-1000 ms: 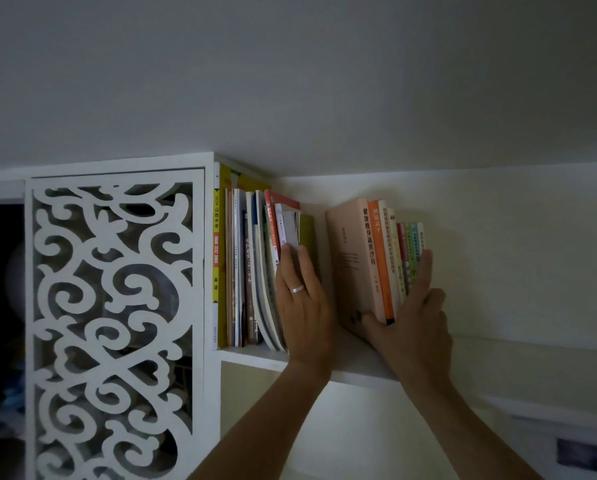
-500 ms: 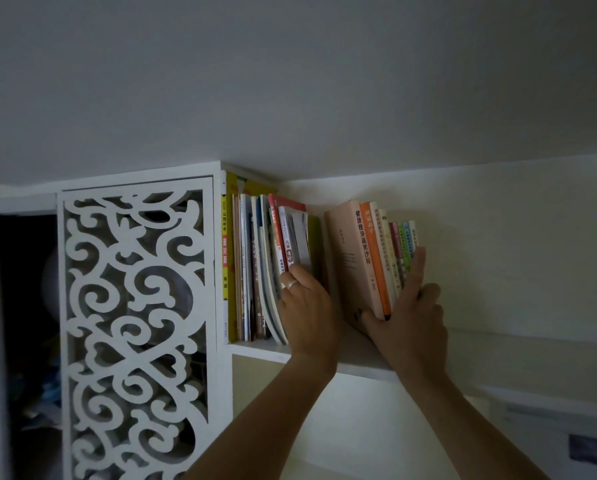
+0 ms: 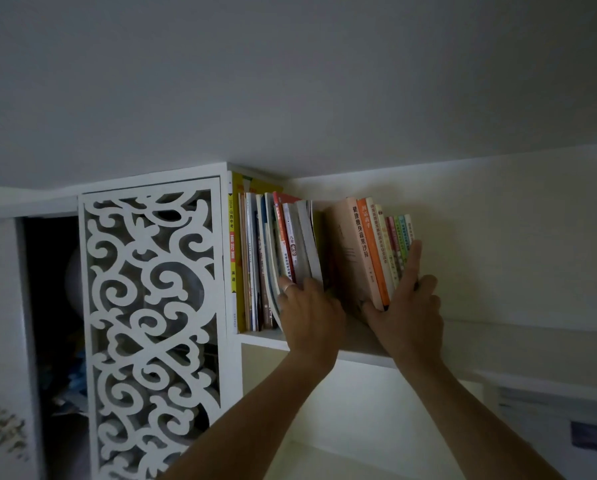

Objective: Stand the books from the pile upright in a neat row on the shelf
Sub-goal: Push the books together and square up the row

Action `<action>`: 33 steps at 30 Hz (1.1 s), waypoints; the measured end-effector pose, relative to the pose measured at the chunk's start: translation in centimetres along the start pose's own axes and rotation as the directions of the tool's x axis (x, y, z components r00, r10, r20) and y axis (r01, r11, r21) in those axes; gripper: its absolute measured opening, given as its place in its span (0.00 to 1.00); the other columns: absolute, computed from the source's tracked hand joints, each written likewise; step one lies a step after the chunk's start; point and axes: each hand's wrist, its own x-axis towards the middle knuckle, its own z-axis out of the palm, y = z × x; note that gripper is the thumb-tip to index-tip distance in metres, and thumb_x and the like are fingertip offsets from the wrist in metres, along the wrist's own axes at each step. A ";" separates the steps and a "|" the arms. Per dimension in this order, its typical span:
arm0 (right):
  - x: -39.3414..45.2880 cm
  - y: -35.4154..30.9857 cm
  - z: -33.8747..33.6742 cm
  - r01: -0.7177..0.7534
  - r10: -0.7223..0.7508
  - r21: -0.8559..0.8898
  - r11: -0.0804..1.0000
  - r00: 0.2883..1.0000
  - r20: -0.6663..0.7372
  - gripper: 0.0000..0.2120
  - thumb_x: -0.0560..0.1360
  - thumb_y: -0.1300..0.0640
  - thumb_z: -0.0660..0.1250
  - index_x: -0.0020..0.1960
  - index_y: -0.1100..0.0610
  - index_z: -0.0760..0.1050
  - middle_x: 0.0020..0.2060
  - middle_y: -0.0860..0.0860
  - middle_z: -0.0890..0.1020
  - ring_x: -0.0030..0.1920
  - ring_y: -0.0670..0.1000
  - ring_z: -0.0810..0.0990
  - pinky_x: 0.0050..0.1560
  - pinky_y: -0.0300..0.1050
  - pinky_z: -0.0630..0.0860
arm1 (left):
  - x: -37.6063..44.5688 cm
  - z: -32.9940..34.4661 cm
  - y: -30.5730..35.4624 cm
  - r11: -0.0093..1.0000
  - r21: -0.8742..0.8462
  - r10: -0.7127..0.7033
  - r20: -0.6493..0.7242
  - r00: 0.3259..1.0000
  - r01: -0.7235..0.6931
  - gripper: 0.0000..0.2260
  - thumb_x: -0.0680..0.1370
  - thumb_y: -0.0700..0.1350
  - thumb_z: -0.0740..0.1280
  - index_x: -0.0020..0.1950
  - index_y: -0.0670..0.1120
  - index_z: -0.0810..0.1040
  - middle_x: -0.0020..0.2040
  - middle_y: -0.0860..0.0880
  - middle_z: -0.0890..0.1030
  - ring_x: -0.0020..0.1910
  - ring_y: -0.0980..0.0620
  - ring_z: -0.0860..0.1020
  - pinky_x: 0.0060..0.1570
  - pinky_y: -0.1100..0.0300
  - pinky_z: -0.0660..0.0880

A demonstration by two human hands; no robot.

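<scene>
My left hand presses the curling left stack near the shelf front edge; my right hand clamps the leaning right bundle, fingers spread. Letting go, I think, lets both topple into the gap; light's dim.

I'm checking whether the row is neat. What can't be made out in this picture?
- Head view: the foot of the right stack is covered by the right hand.
- The lower edges of the left stack sit behind the left hand.
- The gap between the stacks is too dark.
- Thin spines at far right are too small to read.
</scene>
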 end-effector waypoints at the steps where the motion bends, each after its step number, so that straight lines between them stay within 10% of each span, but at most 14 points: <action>1: 0.0 0.0 0.0 0.000 0.000 0.005 1.000 1.000 0.002 0.65 0.66 0.35 0.78 0.82 0.48 0.33 0.59 0.62 0.70 0.49 0.61 0.77 0.41 0.53 0.80 | -0.2 -0.2 0.2 0.999 -0.040 0.011 -0.032 0.999 -0.012 0.12 0.84 0.48 0.64 0.66 0.46 0.75 0.72 0.40 0.67 0.61 0.41 0.80 0.60 0.51 0.81; 12: -0.1 0.0 -0.3 0.008 -0.008 -0.002 1.000 1.000 0.005 0.63 0.67 0.35 0.77 0.83 0.50 0.35 0.58 0.63 0.70 0.47 0.63 0.77 0.37 0.53 0.80 | -1.3 -0.4 -2.7 0.980 0.169 -0.071 -0.189 0.979 0.104 0.23 0.77 0.49 0.71 0.66 0.39 0.71 0.59 0.37 0.77 0.59 0.36 0.79 0.55 0.43 0.81; 17: -0.2 0.0 -0.3 0.009 -0.009 -0.007 1.000 1.000 0.006 0.64 0.66 0.36 0.77 0.83 0.50 0.35 0.58 0.64 0.70 0.48 0.64 0.77 0.38 0.53 0.79 | -2.7 -0.6 -3.6 0.993 -0.092 -0.071 0.028 0.997 0.073 0.07 0.85 0.50 0.63 0.55 0.47 0.75 0.47 0.49 0.82 0.45 0.50 0.84 0.42 0.55 0.83; 25: -0.1 -0.2 -0.5 -0.013 0.014 -0.017 1.000 1.000 0.021 0.64 0.67 0.32 0.75 0.82 0.50 0.34 0.57 0.63 0.70 0.45 0.64 0.76 0.37 0.53 0.79 | -1.1 -5.3 -0.6 0.941 -0.322 -0.025 -0.387 0.922 -0.109 0.06 0.84 0.45 0.65 0.61 0.47 0.76 0.44 0.56 0.79 0.39 0.56 0.80 0.37 0.65 0.77; 28: -0.2 -1.4 -0.4 -0.045 0.045 0.016 0.999 0.999 0.017 0.61 0.68 0.29 0.71 0.82 0.49 0.34 0.57 0.62 0.70 0.45 0.64 0.76 0.38 0.52 0.77 | 0.7 -8.7 0.3 0.908 -0.398 -0.053 -0.417 0.907 -0.130 0.10 0.81 0.45 0.71 0.63 0.51 0.78 0.44 0.55 0.83 0.39 0.58 0.82 0.39 0.57 0.82; 33: -1.0 -4.5 1.0 -0.058 0.059 -0.024 0.998 0.997 0.049 0.60 0.68 0.30 0.71 0.82 0.48 0.34 0.55 0.61 0.71 0.44 0.61 0.77 0.39 0.53 0.80 | 2.1 -12.3 1.6 0.862 -0.483 -0.066 -0.406 0.911 -0.153 0.15 0.80 0.39 0.72 0.63 0.49 0.73 0.40 0.65 0.78 0.40 0.75 0.77 0.34 0.75 0.74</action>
